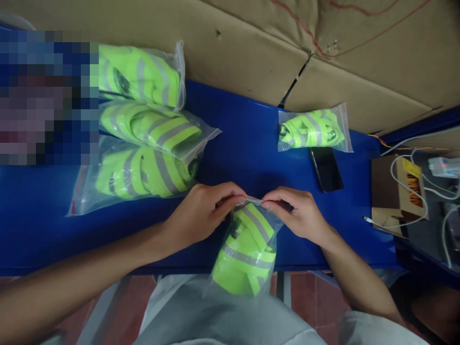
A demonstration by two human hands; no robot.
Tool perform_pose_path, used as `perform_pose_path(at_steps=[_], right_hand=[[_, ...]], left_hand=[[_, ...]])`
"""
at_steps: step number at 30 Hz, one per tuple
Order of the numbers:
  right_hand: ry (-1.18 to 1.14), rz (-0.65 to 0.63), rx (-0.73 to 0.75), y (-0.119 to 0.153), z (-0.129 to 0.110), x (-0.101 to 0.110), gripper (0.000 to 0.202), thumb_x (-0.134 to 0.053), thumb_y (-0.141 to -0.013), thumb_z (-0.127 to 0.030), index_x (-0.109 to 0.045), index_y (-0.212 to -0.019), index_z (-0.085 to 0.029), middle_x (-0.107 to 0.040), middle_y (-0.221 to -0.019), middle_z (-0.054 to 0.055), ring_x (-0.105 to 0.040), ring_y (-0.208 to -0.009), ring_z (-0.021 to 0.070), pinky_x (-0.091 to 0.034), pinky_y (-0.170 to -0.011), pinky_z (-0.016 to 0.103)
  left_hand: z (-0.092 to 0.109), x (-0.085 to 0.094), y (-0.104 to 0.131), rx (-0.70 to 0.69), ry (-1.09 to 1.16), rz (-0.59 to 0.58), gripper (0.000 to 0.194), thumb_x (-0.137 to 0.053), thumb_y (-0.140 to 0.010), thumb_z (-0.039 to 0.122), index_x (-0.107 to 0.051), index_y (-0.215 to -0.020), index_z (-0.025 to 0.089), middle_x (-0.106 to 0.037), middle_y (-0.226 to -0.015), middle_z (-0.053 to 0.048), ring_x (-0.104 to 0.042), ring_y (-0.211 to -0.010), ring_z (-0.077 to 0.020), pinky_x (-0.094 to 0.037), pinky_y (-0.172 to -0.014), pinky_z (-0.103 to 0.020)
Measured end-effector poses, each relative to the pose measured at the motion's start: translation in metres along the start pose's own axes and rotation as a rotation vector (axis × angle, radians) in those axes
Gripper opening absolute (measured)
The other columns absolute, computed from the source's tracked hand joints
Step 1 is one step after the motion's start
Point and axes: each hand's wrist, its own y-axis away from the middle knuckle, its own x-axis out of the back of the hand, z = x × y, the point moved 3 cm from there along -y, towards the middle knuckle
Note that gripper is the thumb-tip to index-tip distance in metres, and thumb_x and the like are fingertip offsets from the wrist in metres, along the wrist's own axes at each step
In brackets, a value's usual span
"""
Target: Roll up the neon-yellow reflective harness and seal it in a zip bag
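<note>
A clear zip bag (244,254) hangs at the table's front edge, holding folded neon-yellow straps with grey reflective stripes. My left hand (204,208) pinches the left end of its top edge between thumb and fingers. At the right end of the same edge, my right hand (296,211) grips in a matching pinch. Between the two hands the red-and-clear seal strip shows. Left of my left hand lies a filled bag (143,172) of the same kind, partly under a second bag (154,124). A black phone (326,169) lies beyond my right hand.
Another filled bag (140,76) lies at the back left, beside a pixelated area. One smaller bag (312,128) touches the phone on the blue table (237,134). Rightward stand an open cardboard box (386,187) and white cables (427,201). Brown cardboard (244,57) lines the back.
</note>
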Motion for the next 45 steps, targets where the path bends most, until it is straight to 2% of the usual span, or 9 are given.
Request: perform_pose_path(at_steps=[7,14,20,25,31,34,40,45], right_hand=[[-0.052,-0.003,-0.06,-0.001,0.004,-0.001,0.008,-0.071,-0.097,-0.028,-0.075,-0.103,-0.024,-0.078,-0.093,0.001,-0.07,-0.077,0.0133,-0.055,-0.071,0.025],[-0.062,0.0,-0.073,0.0,0.003,-0.001,0.006,-0.072,-0.096,-0.025,-0.075,-0.1,-0.023,-0.076,-0.09,0.0,-0.068,-0.074,0.0113,-0.052,-0.069,0.023],[-0.083,0.026,-0.096,0.0,0.001,-0.007,0.005,-0.07,-0.097,-0.023,-0.074,-0.096,-0.021,-0.074,-0.086,-0.001,-0.066,-0.072,0.0096,-0.051,-0.066,0.02],[-0.104,0.033,-0.102,-0.001,0.001,-0.008,0.005,-0.069,-0.097,-0.022,-0.073,-0.095,-0.02,-0.074,-0.085,0.0,-0.065,-0.072,0.0097,-0.051,-0.066,0.02],[-0.133,0.046,-0.06,0.0,-0.004,-0.007,0.004,-0.07,-0.096,-0.021,-0.073,-0.096,-0.02,-0.072,-0.084,-0.001,-0.065,-0.071,0.0095,-0.051,-0.066,0.02],[-0.132,0.054,-0.054,0.001,-0.006,-0.008,0.003,-0.07,-0.096,-0.02,-0.073,-0.096,-0.021,-0.073,-0.086,-0.001,-0.066,-0.073,0.009,-0.052,-0.068,0.019],[-0.144,0.047,-0.048,0.0,-0.009,-0.01,0.002,-0.072,-0.094,-0.019,-0.073,-0.096,-0.02,-0.072,-0.086,-0.002,-0.066,-0.074,0.0078,-0.052,-0.069,0.017],[-0.136,0.025,-0.021,0.0,-0.011,-0.009,0.005,-0.072,-0.094,-0.02,-0.073,-0.099,-0.021,-0.073,-0.09,-0.002,-0.067,-0.077,0.0078,-0.052,-0.071,0.017]], left_hand=[[-0.005,-0.002,-0.002,0.047,0.114,-0.071,0.028,-0.055,-0.103,0.041,-0.075,-0.106,0.022,-0.074,-0.079,0.004,-0.066,-0.062,-0.0095,-0.048,-0.063,-0.018],[-0.006,-0.003,-0.002,0.065,0.113,-0.073,0.026,-0.057,-0.102,0.042,-0.075,-0.105,0.023,-0.075,-0.087,0.005,-0.066,-0.064,-0.0084,-0.048,-0.065,-0.018],[-0.005,-0.005,-0.002,0.056,0.009,-0.026,0.024,-0.058,-0.102,0.04,-0.074,-0.101,0.023,-0.076,-0.088,0.005,-0.068,-0.076,-0.0106,-0.045,-0.067,-0.021],[-0.005,-0.006,-0.002,0.076,0.063,-0.019,0.025,-0.058,-0.101,0.041,-0.074,-0.103,0.023,-0.075,-0.09,0.004,-0.067,-0.077,-0.0111,-0.045,-0.068,-0.021],[-0.004,-0.006,-0.001,0.146,0.213,-0.051,0.02,-0.068,-0.09,0.038,-0.073,-0.093,0.019,-0.07,-0.078,0.003,-0.06,-0.068,-0.0112,-0.042,-0.058,-0.02],[-0.004,-0.005,-0.001,0.145,0.236,-0.038,0.017,-0.069,-0.087,0.035,-0.073,-0.091,0.018,-0.069,-0.076,0.003,-0.058,-0.066,-0.0104,-0.042,-0.058,-0.02],[-0.001,-0.006,-0.002,0.126,0.232,-0.07,0.017,-0.069,-0.088,0.034,-0.073,-0.093,0.018,-0.066,-0.072,0.004,-0.055,-0.062,-0.0089,-0.04,-0.055,-0.018],[0.003,-0.008,-0.002,0.098,0.279,-0.095,0.019,-0.069,-0.091,0.036,-0.074,-0.089,0.018,-0.069,-0.074,0.004,-0.058,-0.066,-0.0089,-0.043,-0.058,-0.016]])
